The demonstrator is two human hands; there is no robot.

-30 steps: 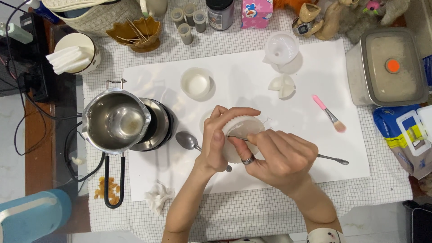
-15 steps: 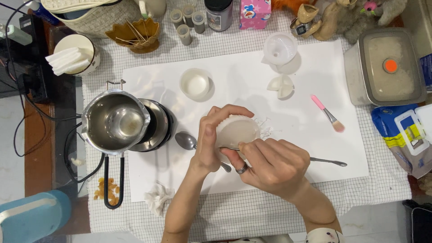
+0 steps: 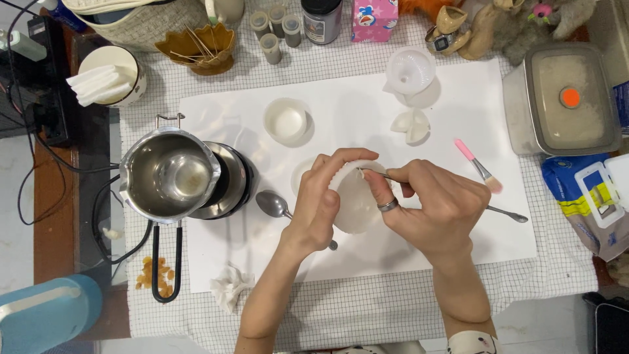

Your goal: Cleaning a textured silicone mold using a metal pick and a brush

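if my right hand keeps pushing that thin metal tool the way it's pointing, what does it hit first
Probably the white fluted mold itself: the right hand aims the thin metal tool up-left, its tip already at the mold's upper rim. Just beyond are the left hand's fingers; depth is unclear.

One head camera, looking straight down on the work table.

I see only this single view, so nothing is shared with a second one. It looks from above the person, whose forearms enter from the bottom edge; the white paper sheet (image 3: 367, 98) fills the middle, at about arm's reach, with the table's far side at the top.
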